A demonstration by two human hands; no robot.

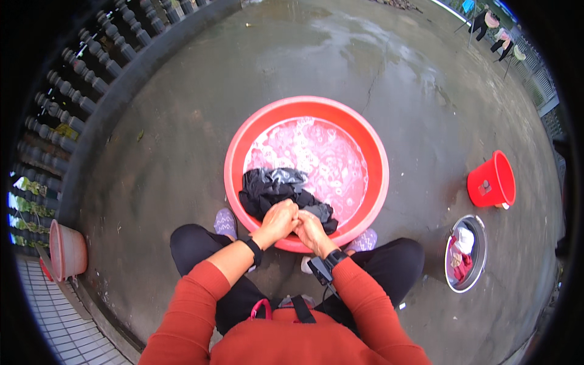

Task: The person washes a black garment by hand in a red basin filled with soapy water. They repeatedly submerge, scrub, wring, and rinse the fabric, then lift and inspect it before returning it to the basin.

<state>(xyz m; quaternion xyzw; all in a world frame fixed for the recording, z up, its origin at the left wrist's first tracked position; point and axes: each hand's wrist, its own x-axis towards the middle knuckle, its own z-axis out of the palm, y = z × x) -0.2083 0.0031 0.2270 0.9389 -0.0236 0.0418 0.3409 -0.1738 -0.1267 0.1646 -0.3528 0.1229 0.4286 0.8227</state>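
A wide red plastic basin [378, 169] stands before me, holding soapy water [324, 155] with white foam on it. Wet black clothing [269, 194] is bunched at its near left side, partly out of the water. My left hand [277, 221] is fisted over the cloth near the front rim. Against it, knuckles close together, my right hand [312, 232] also grips the black clothing. The fingers curl downward, so the exact pinch of cloth is hidden. Both wrists wear dark bands.
On the right are a red bucket [483, 185] and a metal bucket [480, 269] with wet clothes inside. A faded pink tub [73, 251] stands left by the balustrade [102, 59]. Laundry [481, 23] hangs far right. The concrete floor [182, 123] is wet.
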